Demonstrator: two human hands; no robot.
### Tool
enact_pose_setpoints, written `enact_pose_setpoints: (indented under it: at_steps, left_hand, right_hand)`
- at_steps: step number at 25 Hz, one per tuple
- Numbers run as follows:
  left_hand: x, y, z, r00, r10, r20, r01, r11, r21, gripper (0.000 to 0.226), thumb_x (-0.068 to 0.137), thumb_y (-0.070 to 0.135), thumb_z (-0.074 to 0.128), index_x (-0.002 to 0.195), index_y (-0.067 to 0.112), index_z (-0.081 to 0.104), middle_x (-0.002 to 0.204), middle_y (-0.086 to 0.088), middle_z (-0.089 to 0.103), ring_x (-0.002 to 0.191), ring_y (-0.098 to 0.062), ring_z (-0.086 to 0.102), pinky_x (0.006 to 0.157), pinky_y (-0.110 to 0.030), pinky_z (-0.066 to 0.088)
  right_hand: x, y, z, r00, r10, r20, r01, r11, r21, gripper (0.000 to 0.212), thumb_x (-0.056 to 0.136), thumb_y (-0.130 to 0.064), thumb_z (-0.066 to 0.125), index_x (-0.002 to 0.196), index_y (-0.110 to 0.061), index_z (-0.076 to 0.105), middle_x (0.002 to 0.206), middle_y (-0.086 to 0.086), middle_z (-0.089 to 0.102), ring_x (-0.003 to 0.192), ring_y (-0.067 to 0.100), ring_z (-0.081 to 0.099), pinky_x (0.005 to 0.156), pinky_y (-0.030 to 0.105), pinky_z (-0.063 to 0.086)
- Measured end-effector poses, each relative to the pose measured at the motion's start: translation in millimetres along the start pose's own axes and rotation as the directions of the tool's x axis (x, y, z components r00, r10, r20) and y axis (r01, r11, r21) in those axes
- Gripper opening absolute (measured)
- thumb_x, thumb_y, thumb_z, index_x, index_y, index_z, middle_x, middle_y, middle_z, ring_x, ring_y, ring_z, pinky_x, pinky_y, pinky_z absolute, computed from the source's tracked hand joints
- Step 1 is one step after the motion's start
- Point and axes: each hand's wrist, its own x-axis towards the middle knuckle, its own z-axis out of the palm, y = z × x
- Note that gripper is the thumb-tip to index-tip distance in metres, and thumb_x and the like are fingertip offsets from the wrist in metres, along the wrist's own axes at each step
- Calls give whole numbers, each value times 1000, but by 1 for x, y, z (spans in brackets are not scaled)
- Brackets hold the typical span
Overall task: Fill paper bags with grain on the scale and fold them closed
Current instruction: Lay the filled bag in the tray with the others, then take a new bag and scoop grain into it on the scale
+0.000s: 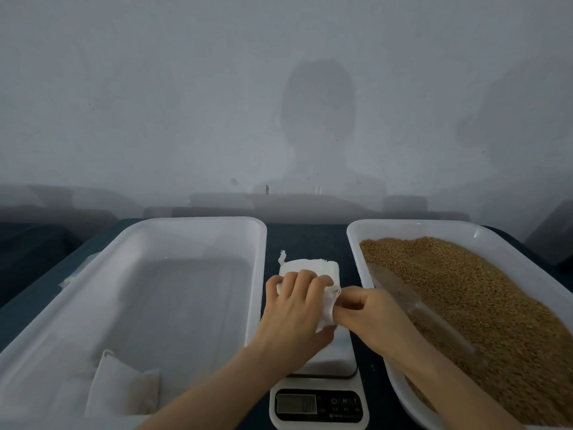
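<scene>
Both hands are holding one small white paper bag (327, 308) just above the plate of the kitchen scale (319, 383). The left hand (294, 308) has its fingers curled over the top of the bag and grips it. The right hand (369, 315) pinches the bag's side edge, with its fingers bent tight on the paper. It looks like the bag is being pulled open so it can take grain. To do this well, I think the two hands should tug the mouth apart gently, because thin paper can rip. Then the bottom should be pushed flat so the bag can stand by itself in the middle of the scale plate and not lean on a tray. The numbers on the scale are too dim to read, so it would be good to check them before any grain goes in. The grain (465, 305) fills the right tray (353, 240), and the scoop (418, 308) lies on top of it, near the right hand. That hand could let go and grab the scoop while the left hand holds the bag up. Small scoops near the end should help stop spills. More flat bags wait in a stack of bags (307, 266) just behind the hands on the dark table (307, 237). One stuffed bag (124, 386) lies in the near corner of the left tray (198, 220), which is likely where done bags go
</scene>
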Motion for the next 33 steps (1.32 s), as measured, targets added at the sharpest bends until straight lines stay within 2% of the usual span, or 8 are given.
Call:
enact_pose_setpoints:
  at_steps: [4, 8, 12, 16, 19, 21, 23, 33]
  left_hand:
    - [4, -3, -2, 995, -94, 31, 97, 989, -112, 50, 58, 36, 87, 101, 19, 67, 99, 2, 67, 93, -20, 65, 84, -43, 53]
    - [2, -4, -1, 996, -81, 36, 86, 985, -151, 43, 62, 35, 85, 99, 21, 67, 94, 6, 68, 88, -17, 65, 82, -39, 52]
    - [2, -7, 2, 984, -120, 133, 146, 966, -212, 44, 76, 42, 71, 114, 25, 59, 108, 12, 64, 100, -12, 60, 93, -31, 41]
    - [0, -14, 7, 930, -211, 300, 319, 869, -378, 53, 79, 51, 68, 126, 34, 49, 130, 19, 46, 121, -4, 39, 105, -27, 32]
    - [3, -20, 6, 870, -262, 417, 456, 746, -484, 53, 79, 51, 68, 125, 42, 45, 130, 22, 41, 118, -3, 34, 102, -32, 40]
    - [4, -23, 7, 845, -255, 470, 499, 693, -520, 52, 79, 47, 70, 120, 51, 39, 124, 26, 40, 117, -3, 35, 98, -25, 41]
    - [5, -22, 6, 823, -234, 518, 527, 654, -542, 53, 80, 43, 71, 117, 54, 36, 117, 32, 38, 116, -3, 38, 95, -22, 40]
    - [6, -21, 4, 755, -207, 622, 600, 601, -529, 54, 83, 44, 68, 128, 44, 37, 124, 18, 49, 109, -6, 51, 89, -20, 44]
  right_hand:
    - [0, 0, 1, 999, 23, -24, -23, 1000, -14, 7, 80, -37, 69, 76, -41, 66, 76, -28, 68, 75, -12, 61, 57, 0, 40]
    - [2, 3, 0, 996, 53, -75, -56, 998, -34, 18, 84, -31, 61, 67, -34, 68, 52, -9, 57, 48, 1, 50, 44, 9, 35]
    - [2, 1, 1, 986, 92, -142, -93, 996, -1, 25, 88, -39, 58, 79, -23, 74, 78, 11, 69, 76, 25, 65, 69, 32, 51]
    - [-2, 5, -36, 964, 18, -264, -59, 987, -150, 12, 89, -37, 58, 94, -37, 69, 83, -18, 68, 76, 3, 64, 64, 17, 52]
    - [-5, 37, -90, 932, 30, -362, -213, 854, -475, 31, 89, -32, 60, 119, -25, 61, 112, -10, 65, 83, -6, 57, 63, 8, 48]
    - [-5, 60, -110, 930, 219, -296, -363, 672, -645, 55, 85, -44, 62, 132, -18, 49, 129, -1, 57, 104, 10, 59, 86, 22, 50]
    - [-3, 80, -113, 904, 362, -226, -400, 537, -742, 65, 82, -51, 63, 134, -18, 45, 127, 0, 57, 103, 13, 60, 85, 27, 52]
    - [4, 85, -127, 933, 214, -291, -360, 518, -776, 14, 86, -34, 62, 93, -23, 57, 81, -9, 58, 61, 3, 60, 48, 15, 49]
